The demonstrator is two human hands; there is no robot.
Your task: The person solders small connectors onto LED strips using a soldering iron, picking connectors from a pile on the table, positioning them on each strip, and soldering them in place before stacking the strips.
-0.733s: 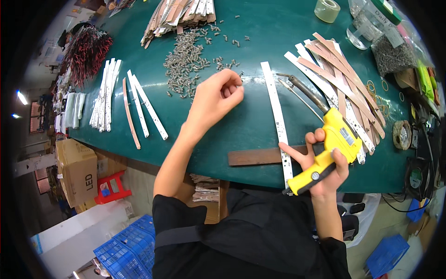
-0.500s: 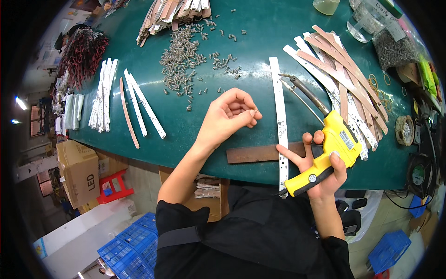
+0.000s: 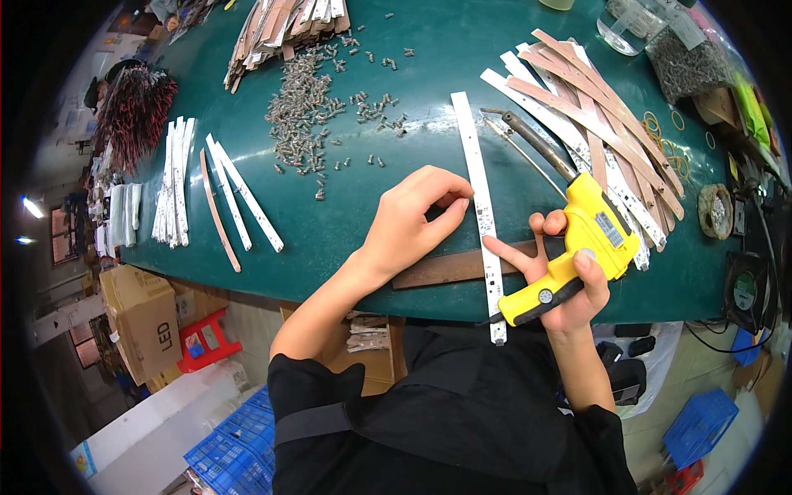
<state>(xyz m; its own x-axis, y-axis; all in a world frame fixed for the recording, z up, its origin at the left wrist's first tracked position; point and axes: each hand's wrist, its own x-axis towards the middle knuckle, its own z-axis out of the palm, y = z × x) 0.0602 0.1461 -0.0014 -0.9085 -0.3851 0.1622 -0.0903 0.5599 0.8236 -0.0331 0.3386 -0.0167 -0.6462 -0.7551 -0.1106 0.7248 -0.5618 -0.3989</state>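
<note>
A narrow white LED circuit strip lies lengthwise before me, crossing over a dark brown flat bar. My left hand is closed in a pinch, its fingertips at the strip's left edge; whatever sits between them is too small to make out. In my right hand is a yellow soldering gun. Its dark barrel and a thin metal tube point away from me, and the tip is just right of the strip's far part. One outstretched right finger touches the strip's near half.
Small metal parts are heaped beyond my left hand. Strips lie in groups at left and in a fanned pile at right. Rubber bands, a solder-like roll and a bag of parts are along the right side.
My left hand has moved right, relative to the strip, until its pinched fingers reach the strip's edge. The right hand keeps its hold on the soldering gun. The whole view has shifted slightly.
</note>
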